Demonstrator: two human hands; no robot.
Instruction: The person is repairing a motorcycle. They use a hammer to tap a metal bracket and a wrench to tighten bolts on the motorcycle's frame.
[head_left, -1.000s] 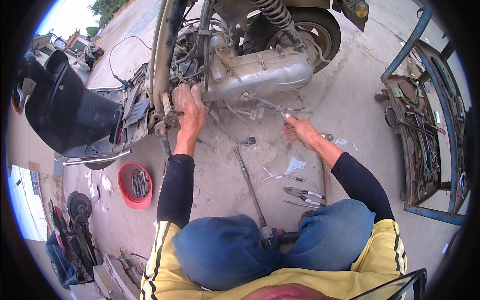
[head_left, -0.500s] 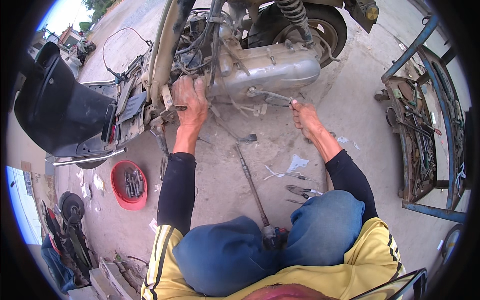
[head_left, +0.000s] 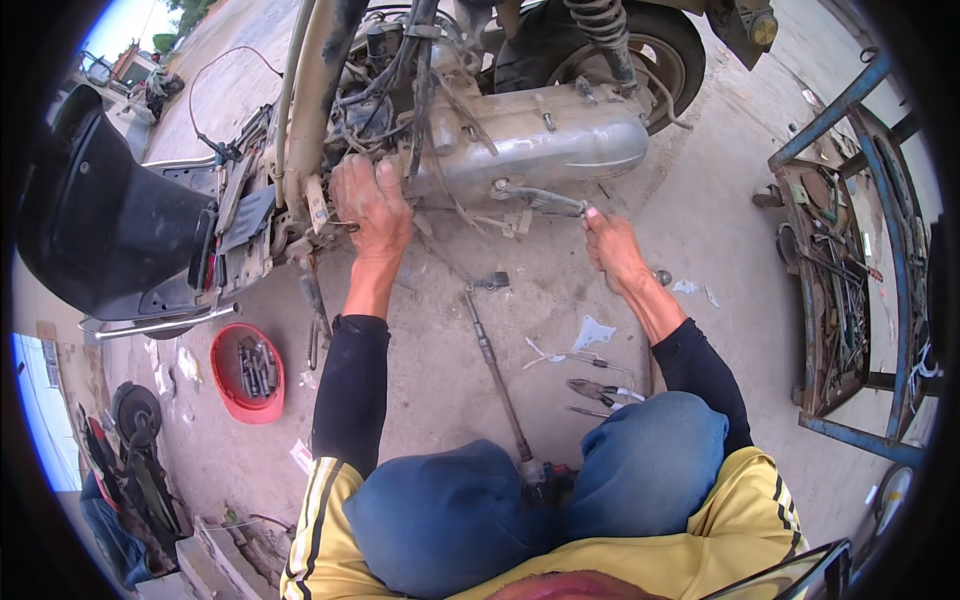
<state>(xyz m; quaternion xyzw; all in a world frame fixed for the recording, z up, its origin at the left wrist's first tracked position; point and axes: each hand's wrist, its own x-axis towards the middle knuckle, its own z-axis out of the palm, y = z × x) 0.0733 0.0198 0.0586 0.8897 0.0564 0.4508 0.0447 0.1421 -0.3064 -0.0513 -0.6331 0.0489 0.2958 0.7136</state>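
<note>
My left hand (head_left: 372, 212) is closed on the scooter's frame near the engine (head_left: 390, 110); its fingertips are partly hidden. My right hand (head_left: 610, 250) is closed round the end of a jointed metal lever (head_left: 540, 196), probably the kick lever, attached to the silver transmission case (head_left: 570, 140). Below my hands a long shaft with a power tool (head_left: 490, 350) lies on the ground, reaching between my bent knees. Pliers (head_left: 595, 390) and a thin bent pipe (head_left: 545, 355) lie beside it.
A red helmet holding sockets (head_left: 230, 390) sits at left, below the black seat (head_left: 120, 200). A blue steel tool cart (head_left: 850, 105) stands at right. The rear wheel (head_left: 680, 70) is beyond the case. Discarded parts (head_left: 145, 450) and concrete blocks (head_left: 220, 560) lie lower left.
My right hand has moved up and slightly right with the lever end, and its fingers have curled further round it. My left hand stays on the same spot of the scooter.
</note>
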